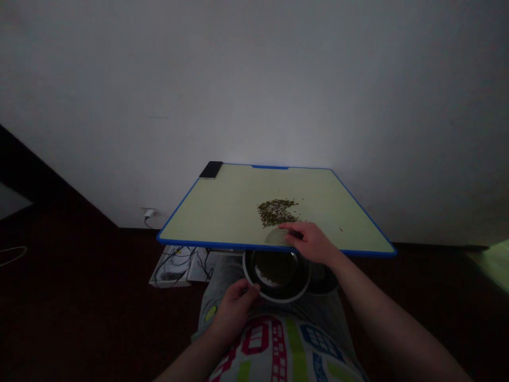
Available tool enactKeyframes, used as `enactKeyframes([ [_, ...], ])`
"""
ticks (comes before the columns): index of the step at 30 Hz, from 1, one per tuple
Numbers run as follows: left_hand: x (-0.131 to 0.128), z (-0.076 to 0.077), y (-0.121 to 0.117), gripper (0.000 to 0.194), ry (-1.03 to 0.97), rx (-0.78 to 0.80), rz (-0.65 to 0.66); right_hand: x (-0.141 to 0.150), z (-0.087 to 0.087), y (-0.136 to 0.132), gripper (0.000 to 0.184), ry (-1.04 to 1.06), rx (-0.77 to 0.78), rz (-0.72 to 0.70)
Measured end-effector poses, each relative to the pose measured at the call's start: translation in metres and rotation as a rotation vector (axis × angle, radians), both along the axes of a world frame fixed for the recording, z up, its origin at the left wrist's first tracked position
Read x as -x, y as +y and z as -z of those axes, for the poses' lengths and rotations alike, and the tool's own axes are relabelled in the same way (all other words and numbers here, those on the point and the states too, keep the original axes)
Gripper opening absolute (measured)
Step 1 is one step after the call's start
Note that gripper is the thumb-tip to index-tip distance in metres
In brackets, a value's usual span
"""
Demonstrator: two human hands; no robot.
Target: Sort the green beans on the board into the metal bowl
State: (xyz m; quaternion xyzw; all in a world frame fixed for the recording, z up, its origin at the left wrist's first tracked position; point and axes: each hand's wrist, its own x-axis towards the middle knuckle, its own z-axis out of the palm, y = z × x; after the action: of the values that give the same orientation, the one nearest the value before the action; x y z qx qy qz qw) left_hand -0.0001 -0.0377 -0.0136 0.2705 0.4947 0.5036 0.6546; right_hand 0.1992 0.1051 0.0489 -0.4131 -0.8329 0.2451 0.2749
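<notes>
A small pale-green table (222, 212) with a blue rim stands against the wall. A heap of small dark green grains (276, 211) lies on its near middle. Below the table's front edge, on my lap, sits a round metal bowl (278, 294) holding more of the grains. My left hand (234, 310) grips the bowl's near left rim, fingers closed on it. My right hand (308, 241) lies flat at the table's front edge just in front of the heap, fingers stretched toward the left, over the bowl's far side.
A dark phone (210, 170) lies on the table's far left corner. A plug (150, 214) sits in the wall socket, and cables with a white box (177, 265) lie on the dark floor under the table's left side. The room is dim.
</notes>
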Motion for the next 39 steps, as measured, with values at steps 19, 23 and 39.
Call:
enactKeyframes([
  [19, 0.001, 0.008, 0.000, 0.030, -0.013, -0.001, 0.011, 0.013, 0.004, 0.007, 0.040, -0.080, -0.168, 0.234],
  [23, 0.001, 0.007, 0.000, 0.030, 0.003, -0.001, 0.007, 0.016, 0.004, 0.010, 0.040, -0.067, -0.159, 0.218],
  [39, 0.000, 0.001, -0.001, 0.027, 0.004, 0.011, 0.001, 0.028, -0.002, 0.020, 0.039, -0.140, -0.179, 0.078],
])
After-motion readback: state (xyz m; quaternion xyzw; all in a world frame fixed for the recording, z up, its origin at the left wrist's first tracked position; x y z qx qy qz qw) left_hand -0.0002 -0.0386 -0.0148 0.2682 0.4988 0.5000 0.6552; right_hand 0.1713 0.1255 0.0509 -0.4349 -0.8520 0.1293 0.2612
